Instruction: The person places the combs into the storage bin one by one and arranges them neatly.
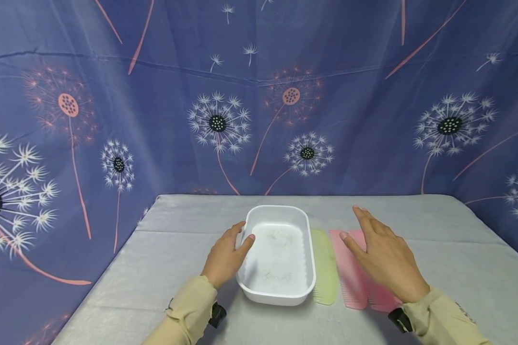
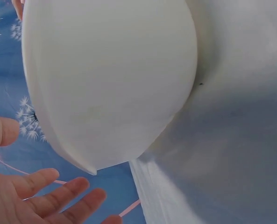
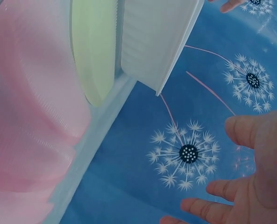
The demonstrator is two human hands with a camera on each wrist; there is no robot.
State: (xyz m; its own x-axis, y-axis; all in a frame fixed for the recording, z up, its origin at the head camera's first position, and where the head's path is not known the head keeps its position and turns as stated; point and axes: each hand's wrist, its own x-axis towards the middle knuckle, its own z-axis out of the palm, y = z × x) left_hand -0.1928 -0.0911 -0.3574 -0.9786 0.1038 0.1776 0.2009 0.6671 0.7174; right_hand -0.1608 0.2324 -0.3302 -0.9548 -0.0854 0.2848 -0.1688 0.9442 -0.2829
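An empty white plastic tray (image 1: 278, 261) with raised sides stands on the table. My left hand (image 1: 226, 254) is at its left side, thumb and fingers spread; the left wrist view shows these fingers (image 2: 66, 193) apart from the tray wall (image 2: 110, 84). A pale green comb (image 1: 325, 270) lies flat just right of the tray. Beside it lie a pink comb (image 1: 347, 273) and another pink comb (image 1: 381, 297), partly covered by my right hand (image 1: 386, 258). That hand hovers over them with straight fingers and holds nothing. The right wrist view also shows the pink combs (image 3: 40, 84).
A pale grey cloth covers the table (image 1: 168, 282). Behind it hangs a blue curtain (image 1: 354, 120) printed with dandelions, and it also runs along the left and right sides. A dark strap (image 1: 217, 315) is on the left wrist, and another (image 1: 400, 320) on the right.
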